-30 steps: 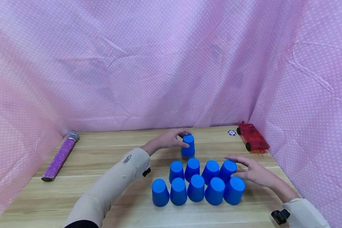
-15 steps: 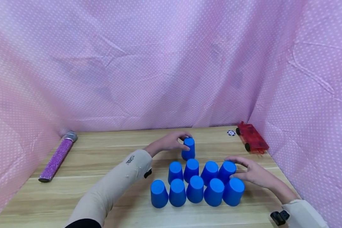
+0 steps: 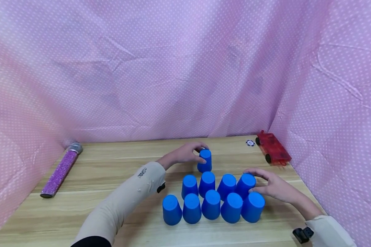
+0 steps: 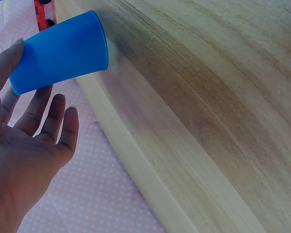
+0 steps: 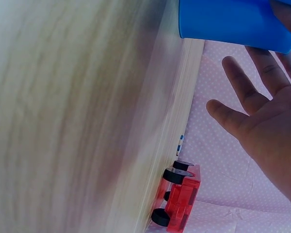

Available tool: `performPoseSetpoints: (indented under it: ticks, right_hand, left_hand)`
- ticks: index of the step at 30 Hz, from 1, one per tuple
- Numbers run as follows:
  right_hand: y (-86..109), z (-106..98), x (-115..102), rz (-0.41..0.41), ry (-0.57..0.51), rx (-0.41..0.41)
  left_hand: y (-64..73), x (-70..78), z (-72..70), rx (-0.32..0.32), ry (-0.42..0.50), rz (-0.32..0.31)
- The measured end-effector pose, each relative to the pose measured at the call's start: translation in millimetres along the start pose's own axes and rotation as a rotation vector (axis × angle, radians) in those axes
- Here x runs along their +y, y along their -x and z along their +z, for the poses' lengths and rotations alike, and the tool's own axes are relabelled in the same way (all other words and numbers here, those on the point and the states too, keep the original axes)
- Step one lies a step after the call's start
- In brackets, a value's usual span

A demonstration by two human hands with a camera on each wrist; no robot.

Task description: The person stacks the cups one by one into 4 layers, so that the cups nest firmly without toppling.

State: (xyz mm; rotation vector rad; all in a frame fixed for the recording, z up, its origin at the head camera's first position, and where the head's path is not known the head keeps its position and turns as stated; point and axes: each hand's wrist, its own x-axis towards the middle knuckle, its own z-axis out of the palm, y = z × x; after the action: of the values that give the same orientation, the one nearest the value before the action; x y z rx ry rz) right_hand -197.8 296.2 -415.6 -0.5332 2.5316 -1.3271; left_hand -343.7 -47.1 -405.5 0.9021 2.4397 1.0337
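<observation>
Toward the back of the wooden table, my left hand pinches an upside-down blue cup between thumb and fingers. The left wrist view shows the same blue cup with its wide rim against or just above the wood; which, I cannot tell. My right hand grips the rightmost blue cup of the back row, thumb on its near side and a finger behind its base. That cup is cut off at the top of the right wrist view. Several more inverted cups, including a front-row cup, stand in two rows.
A glittery purple microphone lies at the far left. At the back right are a red toy car and a poker chip. Pink dotted cloth hangs around the table's back and sides.
My left hand has brought its cup slightly down and nearer to the row, then held still. The right hand keeps its grip in place. The head view has shifted a little.
</observation>
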Motion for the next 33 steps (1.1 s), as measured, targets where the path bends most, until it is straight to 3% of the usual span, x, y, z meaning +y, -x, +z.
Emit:
performPoseSetpoints:
  ticks: [10,17,20,25,30,33]
  right_hand:
    - [-0.1,1,-3,0.028,0.006,-0.009]
    - [-0.3,-1,-3,0.037,-0.004,-0.016]
    - [0.1,-2,-3,0.026,-0.004,-0.016]
    - [1.2,-2,-3,0.01,0.013,-0.006]
    - [0.6,-2,-4,0.005,0.017,-0.011]
    - [-0.2,-1,-5,0.005,0.015,-0.013]
  left_hand:
    - [12.7,3.1,-8.3,-0.019,0.017,-0.042]
    - [43.7,7.8,-29.1,0.084,-0.015,-0.022]
    - [59.5,5.6,-34.1,0.097,-0.015,0.003]
    - [84.1,2.1,-34.7,0.001,-0.001,0.055]
    - [104.6,2.7,-28.8,-0.131,0.014,0.048]
    - [112.2,3.3,-24.6,-0.163,0.021,0.051]
